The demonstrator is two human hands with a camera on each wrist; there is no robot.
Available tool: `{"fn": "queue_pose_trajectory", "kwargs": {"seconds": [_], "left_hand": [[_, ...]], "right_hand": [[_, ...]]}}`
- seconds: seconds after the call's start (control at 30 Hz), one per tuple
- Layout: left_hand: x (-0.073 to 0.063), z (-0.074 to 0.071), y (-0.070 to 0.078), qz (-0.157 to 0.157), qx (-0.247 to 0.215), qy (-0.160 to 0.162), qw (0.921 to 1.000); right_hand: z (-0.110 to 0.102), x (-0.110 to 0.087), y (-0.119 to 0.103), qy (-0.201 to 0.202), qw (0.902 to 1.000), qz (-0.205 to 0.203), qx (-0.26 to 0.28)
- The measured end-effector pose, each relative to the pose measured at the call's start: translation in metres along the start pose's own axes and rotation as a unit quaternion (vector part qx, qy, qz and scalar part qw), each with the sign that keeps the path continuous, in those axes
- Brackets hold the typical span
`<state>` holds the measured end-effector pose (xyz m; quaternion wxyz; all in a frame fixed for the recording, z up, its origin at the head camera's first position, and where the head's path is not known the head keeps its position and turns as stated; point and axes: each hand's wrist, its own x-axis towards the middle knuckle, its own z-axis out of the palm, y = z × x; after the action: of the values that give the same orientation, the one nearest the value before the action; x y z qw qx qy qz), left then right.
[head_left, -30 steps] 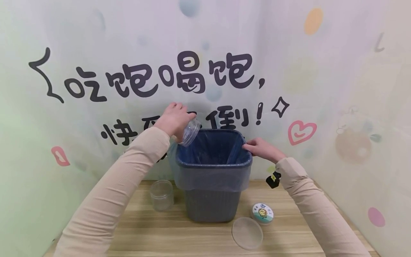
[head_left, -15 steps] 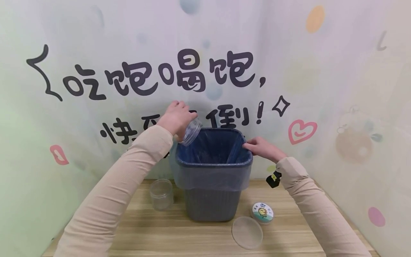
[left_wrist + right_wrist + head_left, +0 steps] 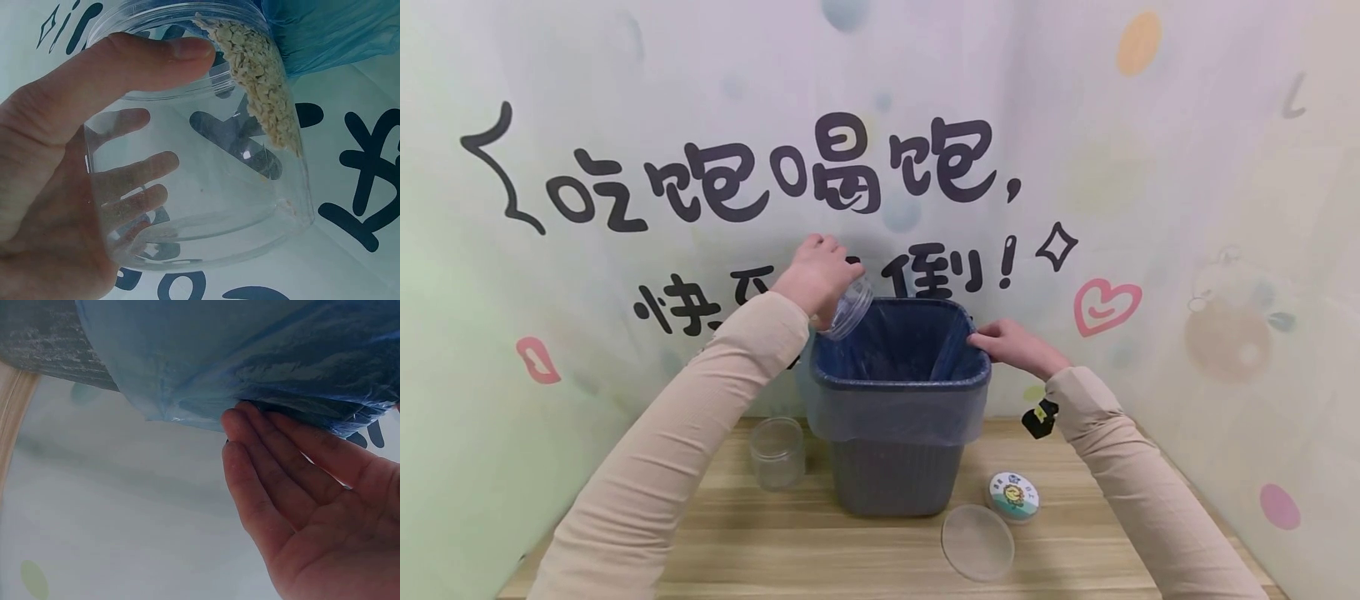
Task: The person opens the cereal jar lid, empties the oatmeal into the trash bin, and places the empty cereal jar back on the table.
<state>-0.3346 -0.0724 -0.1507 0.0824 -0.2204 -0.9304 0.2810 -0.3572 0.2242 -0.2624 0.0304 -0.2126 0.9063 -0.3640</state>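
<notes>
In the head view my left hand [image 3: 820,277] grips a clear plastic jar [image 3: 853,308], tipped mouth-down over the left rim of a grey trash can [image 3: 898,479]. Rolled oats [image 3: 257,84] lie along one side of the jar near its mouth in the left wrist view, where my thumb presses the neck and the fingers wrap behind. A blue bag [image 3: 891,417] lines the can and folds over its rim. My right hand [image 3: 1017,348] holds the can's right rim, thumb on top. From below, the right wrist view shows its fingers [image 3: 240,469] against the outer fold of the bag.
Left of the can, another clear jar [image 3: 777,454] stands on the wooden table [image 3: 790,554]. A clear round lid [image 3: 977,543] and a small tub with a printed white-and-teal top [image 3: 1013,497] lie at the front right. A printed curtain [image 3: 880,75] hangs behind.
My left hand and the tilted jar have shifted slightly right and up. The right hand keeps its place on the rim, and the things on the table stay put.
</notes>
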Motion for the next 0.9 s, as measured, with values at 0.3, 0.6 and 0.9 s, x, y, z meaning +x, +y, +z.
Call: {"fn": "queue_pose_trajectory", "kwargs": {"seconds": [0.3, 0.6, 0.9], "left_hand": [[0.0013, 0.0001, 0.0009, -0.001, 0.003, 0.002, 1.0000], [0.0020, 0.0010, 0.0028, -0.003, -0.001, 0.007, 1.0000], [0.0030, 0.0000, 0.0026, -0.002, 0.004, 0.001, 1.0000]], "right_hand": [[-0.0001, -0.0005, 0.0005, 0.001, 1.0000, -0.004, 0.003], [0.0001, 0.0001, 0.0005, -0.001, 1.0000, 0.000, 0.009], [-0.0003, 0.0021, 0.0010, 0.001, 0.9998, 0.004, 0.019]]}}
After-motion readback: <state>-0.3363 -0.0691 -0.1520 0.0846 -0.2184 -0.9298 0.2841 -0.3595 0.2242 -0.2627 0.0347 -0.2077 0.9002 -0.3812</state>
